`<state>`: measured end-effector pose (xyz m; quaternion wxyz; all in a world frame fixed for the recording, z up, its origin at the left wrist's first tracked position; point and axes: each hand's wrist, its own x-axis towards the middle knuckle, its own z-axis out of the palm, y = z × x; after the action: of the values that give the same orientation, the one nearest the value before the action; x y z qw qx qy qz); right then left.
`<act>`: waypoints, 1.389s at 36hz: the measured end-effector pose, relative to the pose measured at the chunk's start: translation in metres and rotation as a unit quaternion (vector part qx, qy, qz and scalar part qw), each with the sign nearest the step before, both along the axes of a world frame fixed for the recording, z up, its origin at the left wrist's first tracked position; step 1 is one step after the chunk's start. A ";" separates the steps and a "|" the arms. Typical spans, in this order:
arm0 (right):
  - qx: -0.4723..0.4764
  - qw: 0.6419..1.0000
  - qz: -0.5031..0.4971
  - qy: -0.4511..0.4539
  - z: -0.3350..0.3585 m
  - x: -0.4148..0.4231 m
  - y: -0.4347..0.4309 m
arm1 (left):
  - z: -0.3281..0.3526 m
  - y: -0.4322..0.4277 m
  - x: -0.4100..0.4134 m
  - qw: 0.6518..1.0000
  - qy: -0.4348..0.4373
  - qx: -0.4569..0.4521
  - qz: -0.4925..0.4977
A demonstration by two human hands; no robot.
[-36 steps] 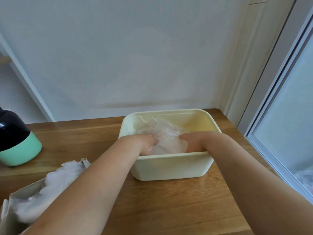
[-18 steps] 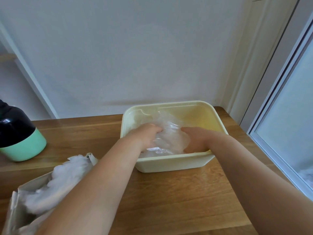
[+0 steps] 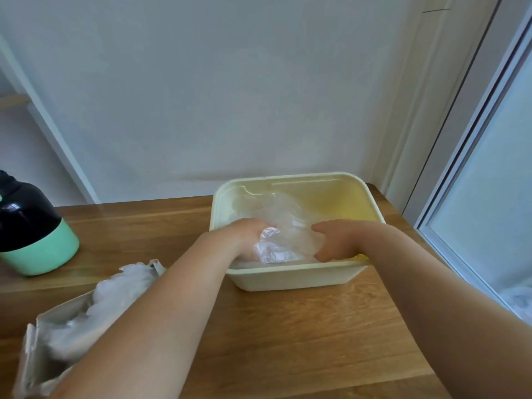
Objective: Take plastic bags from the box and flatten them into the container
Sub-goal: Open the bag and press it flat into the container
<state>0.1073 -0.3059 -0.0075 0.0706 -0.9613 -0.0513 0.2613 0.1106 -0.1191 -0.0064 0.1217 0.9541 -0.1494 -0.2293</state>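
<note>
A cream plastic container (image 3: 290,279) stands on the wooden table at the centre right. Inside it lies a clear, crinkled plastic bag (image 3: 288,223). Both my hands are down in the container. My left hand (image 3: 249,236) presses on the bag's left side and my right hand (image 3: 335,240) presses on its right side, fingers pointing down onto the film. The fingertips are partly hidden by the bag and the front wall. At the lower left, an open cardboard box (image 3: 28,355) holds several white plastic bags (image 3: 115,289), partly covered by my left forearm.
A black and mint-green flask (image 3: 37,243) stands on the table (image 3: 288,341) at the far left. A white wall rises right behind the container. A window frame (image 3: 460,174) runs along the table's right edge.
Both hands stayed in the container on the bag. They shifted slightly toward the front wall, and the bag has bunched up more between them.
</note>
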 end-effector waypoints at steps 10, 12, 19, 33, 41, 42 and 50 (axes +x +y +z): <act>0.073 0.995 -0.011 -0.068 0.026 -0.020 -0.002 | 0.029 0.005 -0.020 0.948 -0.075 -0.301 0.075; 0.101 0.991 -0.012 -0.084 0.034 -0.026 0.000 | 0.033 0.011 -0.024 0.934 -0.057 -0.345 0.073; 0.130 0.990 0.005 -0.057 0.037 -0.037 0.003 | 0.027 0.011 -0.029 0.993 0.008 -0.104 -0.048; 0.004 1.000 -0.001 -0.001 0.011 -0.020 -0.004 | 0.016 -0.013 -0.022 0.984 0.096 0.120 -0.087; 0.115 0.987 -0.032 -0.107 0.024 -0.023 -0.005 | 0.027 -0.007 -0.024 0.999 0.021 -0.038 0.009; 0.126 0.985 -0.035 -0.117 0.025 -0.024 -0.005 | 0.028 -0.006 -0.024 0.997 0.015 -0.072 0.031; 0.189 0.974 -0.042 -0.117 0.029 -0.041 0.002 | 0.029 0.000 -0.034 0.998 -0.060 -0.012 -0.030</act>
<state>0.0662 -0.3042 0.0218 0.2555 -0.9558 -0.0670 0.1295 0.0765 -0.1186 0.0222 0.1166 0.9596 -0.1879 -0.1740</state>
